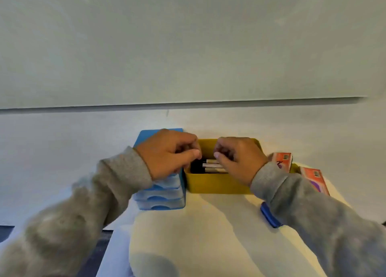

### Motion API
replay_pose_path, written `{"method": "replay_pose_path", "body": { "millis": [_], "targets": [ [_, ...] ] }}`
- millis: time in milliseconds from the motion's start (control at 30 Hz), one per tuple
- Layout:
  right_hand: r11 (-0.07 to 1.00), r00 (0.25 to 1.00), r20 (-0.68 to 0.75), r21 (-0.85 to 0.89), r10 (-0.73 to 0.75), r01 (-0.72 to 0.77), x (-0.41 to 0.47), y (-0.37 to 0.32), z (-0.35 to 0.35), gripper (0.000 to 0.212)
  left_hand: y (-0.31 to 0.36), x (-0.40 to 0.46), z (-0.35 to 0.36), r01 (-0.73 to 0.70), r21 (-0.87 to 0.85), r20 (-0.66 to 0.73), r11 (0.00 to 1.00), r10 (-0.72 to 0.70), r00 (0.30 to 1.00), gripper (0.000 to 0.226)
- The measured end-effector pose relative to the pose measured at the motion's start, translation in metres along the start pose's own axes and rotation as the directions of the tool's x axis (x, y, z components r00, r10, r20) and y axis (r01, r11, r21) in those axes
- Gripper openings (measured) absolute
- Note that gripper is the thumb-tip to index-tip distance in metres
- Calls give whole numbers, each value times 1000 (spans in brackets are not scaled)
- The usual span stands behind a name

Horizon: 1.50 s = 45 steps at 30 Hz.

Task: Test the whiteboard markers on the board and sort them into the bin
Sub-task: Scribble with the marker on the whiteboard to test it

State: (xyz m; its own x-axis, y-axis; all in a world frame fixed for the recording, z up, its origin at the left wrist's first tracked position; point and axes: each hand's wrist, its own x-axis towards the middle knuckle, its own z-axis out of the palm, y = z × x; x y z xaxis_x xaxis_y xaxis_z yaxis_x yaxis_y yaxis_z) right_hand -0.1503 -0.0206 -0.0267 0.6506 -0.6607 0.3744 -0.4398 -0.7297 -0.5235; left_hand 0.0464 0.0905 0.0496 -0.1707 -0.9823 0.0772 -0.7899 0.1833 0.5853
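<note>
A pale, grey-white wall filled the view behind a white table that stood against it. A large pale panel covered the upper wall, its lower edge running nearly level and casting a thin dark shadow line. The light was soft and even, warmer on the tabletop. At the table's left edge, a strip of dark floor showed below.
</note>
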Motion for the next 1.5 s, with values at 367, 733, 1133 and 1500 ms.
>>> {"method": "replay_pose_path", "body": {
  "millis": [367, 733, 1133, 1500],
  "targets": [
    [848, 769, 483, -511, 420, -141, 48, 62, 29, 27, -39, 82, 49, -6, 358, -4, 934, 8, 1000, 11],
    [849, 783, 485, -519, 389, -100, 57, 62, 14, 20, -41, 88, 50, -5, 314, 17, 950, -1, 1000, 7],
    [972, 934, 274, -114, 228, -204, 39, 49, -78, 12, -35, 97, 39, -30, 445, 14, 895, 27, 1000, 34],
    [535, 934, 8, 818, 357, -211, 17, 22, -82, 15, -5, 83, 41, -86, 324, -44, 942, 106, 993, 18]
  ]
}}
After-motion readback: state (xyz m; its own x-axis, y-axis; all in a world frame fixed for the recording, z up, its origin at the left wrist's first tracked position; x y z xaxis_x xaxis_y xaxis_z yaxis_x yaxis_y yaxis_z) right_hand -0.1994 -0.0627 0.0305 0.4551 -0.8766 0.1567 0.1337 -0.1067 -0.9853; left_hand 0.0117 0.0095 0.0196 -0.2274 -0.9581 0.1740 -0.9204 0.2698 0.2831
